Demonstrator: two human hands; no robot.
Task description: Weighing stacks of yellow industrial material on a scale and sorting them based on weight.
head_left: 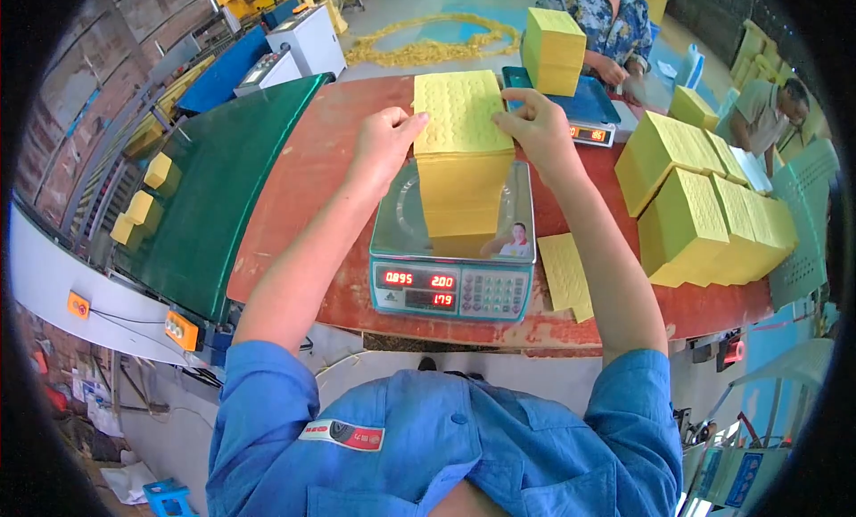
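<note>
A tall stack of yellow embossed paper sheets stands upright on the steel pan of a digital scale in front of me. My left hand is closed at the stack's upper left side, its thumb against the edge of the top sheets. At the upper right side, my right hand grips the stack with bent fingers, thumb on the top edge. Red digits glow on the scale's front display. Loose yellow sheets lie on the table just right of the scale, beside my right forearm.
Several yellow paper stacks fill the right of the red table. Behind, another stack sits on a second scale, near a masked person's hands. A green conveyor belt carrying small yellow blocks runs along the left.
</note>
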